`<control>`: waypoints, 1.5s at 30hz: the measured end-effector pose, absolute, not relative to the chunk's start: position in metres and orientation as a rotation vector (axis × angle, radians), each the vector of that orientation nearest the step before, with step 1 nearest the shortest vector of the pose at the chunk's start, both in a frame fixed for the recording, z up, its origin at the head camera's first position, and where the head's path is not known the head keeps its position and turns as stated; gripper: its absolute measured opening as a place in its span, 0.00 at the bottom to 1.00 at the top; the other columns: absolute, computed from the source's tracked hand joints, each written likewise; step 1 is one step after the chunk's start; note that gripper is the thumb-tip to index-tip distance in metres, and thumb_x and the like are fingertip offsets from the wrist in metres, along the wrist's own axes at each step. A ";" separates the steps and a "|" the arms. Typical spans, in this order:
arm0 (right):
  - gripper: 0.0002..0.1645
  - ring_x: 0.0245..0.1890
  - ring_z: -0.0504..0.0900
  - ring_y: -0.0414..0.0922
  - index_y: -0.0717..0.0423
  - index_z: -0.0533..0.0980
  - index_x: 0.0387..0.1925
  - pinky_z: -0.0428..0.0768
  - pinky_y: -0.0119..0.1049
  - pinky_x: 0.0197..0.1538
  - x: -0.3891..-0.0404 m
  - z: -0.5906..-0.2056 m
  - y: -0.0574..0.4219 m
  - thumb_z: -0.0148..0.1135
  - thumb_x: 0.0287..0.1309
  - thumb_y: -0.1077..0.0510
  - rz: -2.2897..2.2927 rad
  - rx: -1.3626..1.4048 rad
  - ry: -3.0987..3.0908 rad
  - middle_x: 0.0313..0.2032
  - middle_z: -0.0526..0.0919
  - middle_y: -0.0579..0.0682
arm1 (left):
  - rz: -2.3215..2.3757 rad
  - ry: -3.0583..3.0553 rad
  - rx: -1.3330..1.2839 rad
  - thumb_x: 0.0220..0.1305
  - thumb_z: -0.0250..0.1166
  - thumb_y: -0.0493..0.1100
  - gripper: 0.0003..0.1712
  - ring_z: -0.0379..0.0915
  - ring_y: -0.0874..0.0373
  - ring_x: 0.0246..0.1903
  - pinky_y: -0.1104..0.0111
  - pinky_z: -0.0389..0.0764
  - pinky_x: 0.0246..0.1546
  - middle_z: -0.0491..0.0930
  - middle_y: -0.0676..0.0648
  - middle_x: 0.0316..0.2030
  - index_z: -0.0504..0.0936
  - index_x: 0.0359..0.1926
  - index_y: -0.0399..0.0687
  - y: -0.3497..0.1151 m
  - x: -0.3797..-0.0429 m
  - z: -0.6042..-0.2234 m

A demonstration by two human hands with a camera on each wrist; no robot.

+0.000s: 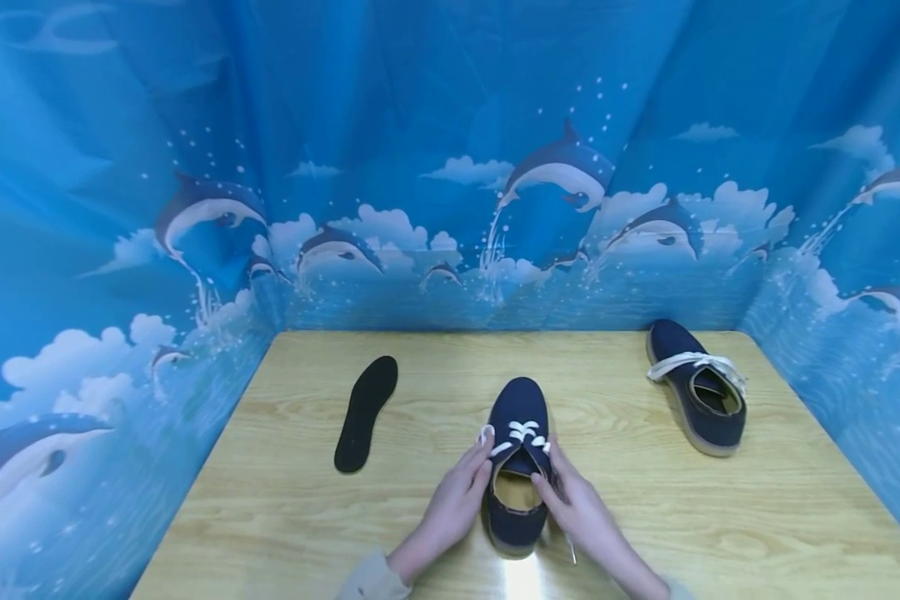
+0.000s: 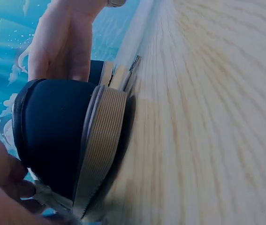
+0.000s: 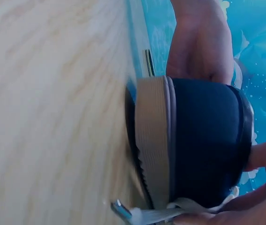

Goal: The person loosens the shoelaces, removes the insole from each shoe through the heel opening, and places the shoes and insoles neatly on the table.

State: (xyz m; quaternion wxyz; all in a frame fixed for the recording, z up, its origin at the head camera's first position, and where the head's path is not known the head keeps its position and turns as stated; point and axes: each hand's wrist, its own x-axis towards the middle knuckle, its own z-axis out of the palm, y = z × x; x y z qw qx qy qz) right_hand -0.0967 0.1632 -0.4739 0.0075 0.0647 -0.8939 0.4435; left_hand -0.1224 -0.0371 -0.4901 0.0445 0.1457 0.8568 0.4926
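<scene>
Pale sleeves come in at the bottom edge, and beyond them two bare hands hold a navy shoe at the near middle of the table, its heel toward the camera and toe pointing away. The left hand grips its left side, fingers against the upper beside the lacing; the right hand clasps the opposite side, thumb over the rim of the opening and fingers outside. A dark strip shows under the sole in both wrist views, so how flat it rests is hard to tell. White lace crosses the front of the shoe, and a loose lace end with a metallic tip hangs by the right hand. The step in hand looks like steadying the shoe and handling its lacing; the next move probably calls for a firm hold on one side while the other hand's fingers work free for the lace. Within the opening a tan interior shows, with no separate item visible on it. Farther off to the left, a black insole lies flat, outside either shoe. Toward the far right corner sits a second shoe, its white lace tied and its interior too dark to read. Behind everything hangs a blue dolphin-printed curtain.
</scene>
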 end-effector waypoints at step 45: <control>0.36 0.75 0.48 0.68 0.72 0.43 0.76 0.47 0.59 0.76 -0.175 -0.477 0.254 0.39 0.82 0.53 1.442 -0.099 -2.800 0.75 0.45 0.71 | 1.578 2.388 0.484 0.78 0.47 0.53 0.40 0.39 0.48 0.78 0.51 0.47 0.77 0.41 0.44 0.80 0.43 0.80 0.43 0.081 -0.190 -0.494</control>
